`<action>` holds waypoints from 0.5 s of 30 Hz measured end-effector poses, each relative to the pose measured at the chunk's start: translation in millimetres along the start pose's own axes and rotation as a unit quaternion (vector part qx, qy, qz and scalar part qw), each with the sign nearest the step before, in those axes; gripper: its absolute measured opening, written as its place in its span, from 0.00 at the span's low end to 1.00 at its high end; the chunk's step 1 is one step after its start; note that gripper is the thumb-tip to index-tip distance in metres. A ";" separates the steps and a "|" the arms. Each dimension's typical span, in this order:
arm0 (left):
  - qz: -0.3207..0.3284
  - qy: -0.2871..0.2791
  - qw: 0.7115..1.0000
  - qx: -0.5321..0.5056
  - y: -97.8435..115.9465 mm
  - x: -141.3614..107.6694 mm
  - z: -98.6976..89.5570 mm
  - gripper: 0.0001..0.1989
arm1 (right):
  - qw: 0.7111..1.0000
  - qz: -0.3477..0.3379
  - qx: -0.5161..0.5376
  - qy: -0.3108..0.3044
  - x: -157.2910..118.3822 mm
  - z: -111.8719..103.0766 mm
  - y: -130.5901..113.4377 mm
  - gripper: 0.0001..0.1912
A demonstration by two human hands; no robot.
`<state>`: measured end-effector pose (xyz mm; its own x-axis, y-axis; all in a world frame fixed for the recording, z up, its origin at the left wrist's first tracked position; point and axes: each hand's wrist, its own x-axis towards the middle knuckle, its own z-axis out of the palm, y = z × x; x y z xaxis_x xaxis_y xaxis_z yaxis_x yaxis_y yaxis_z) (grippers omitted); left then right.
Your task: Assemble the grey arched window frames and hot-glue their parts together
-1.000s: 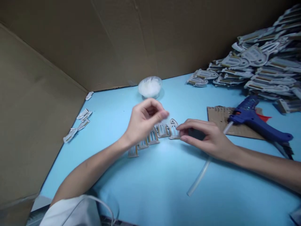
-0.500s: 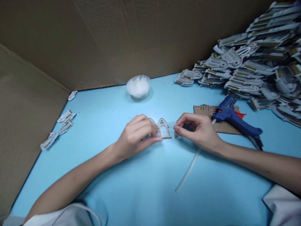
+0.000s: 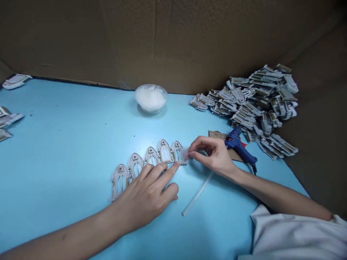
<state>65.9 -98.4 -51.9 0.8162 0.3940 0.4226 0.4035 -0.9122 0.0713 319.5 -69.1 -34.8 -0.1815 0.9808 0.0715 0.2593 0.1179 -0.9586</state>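
Toward the middle of the blue table [image 3: 67, 144], the left hand [image 3: 143, 198] lies open, its fingertips pressing a curved row of arched cardboard pieces [image 3: 165, 151], seemingly to steady it, while the right hand [image 3: 214, 157] pinches closed at the row's end, near a loose glue stick [image 3: 196, 193].

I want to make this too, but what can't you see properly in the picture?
From the head view:
The arched pieces: the left hand covers their lower parts.
The pale bit by the fingers of the right hand: too blurred and small to name.
The white stuff in the clear tub: too blurred to name.
The pieces at the far left: cut off by the picture's edge.
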 end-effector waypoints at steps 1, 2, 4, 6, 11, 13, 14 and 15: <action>0.002 -0.004 1.000 0.000 -1.0 -0.4 0.9 0.11 | 1.000 0.023 0.011 -0.016 0.7 -0.2 -0.7 0.05; 0.004 -0.008 1.000 0.001 -1.9 -0.7 1.8 0.11 | 0.998 0.048 0.021 -0.029 1.3 -0.4 -1.2 0.06; 0.007 -0.015 1.000 0.006 -3.1 -0.9 3.4 0.10 | 0.996 0.076 0.017 -0.031 2.1 -0.2 -0.8 0.09; 0.010 -0.012 1.000 0.018 -2.9 -0.6 4.3 0.11 | 0.998 0.056 -0.026 -0.004 2.2 0.7 1.3 0.09; 0.017 -0.002 0.999 0.037 0.8 0.4 3.3 0.10 | 0.988 -0.075 -0.132 0.012 0.2 3.0 9.2 0.08; 0.021 -0.004 0.999 0.035 2.0 -0.1 3.2 0.09 | 0.976 -0.124 -0.176 0.000 0.1 2.8 12.0 0.08; 0.022 -0.005 0.999 0.034 2.4 -0.5 3.4 0.09 | 0.972 -0.140 -0.190 -0.004 0.5 2.4 13.2 0.08; 0.023 -0.007 0.999 0.034 2.7 -0.8 3.7 0.08 | 0.970 -0.149 -0.194 -0.006 1.1 2.0 14.3 0.07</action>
<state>67.8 -100.8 -55.3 0.8398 0.3547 0.4110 0.3931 -0.9195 -0.0095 321.0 -66.7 -49.0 -0.3137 0.8927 0.3236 0.5306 0.4475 -0.7199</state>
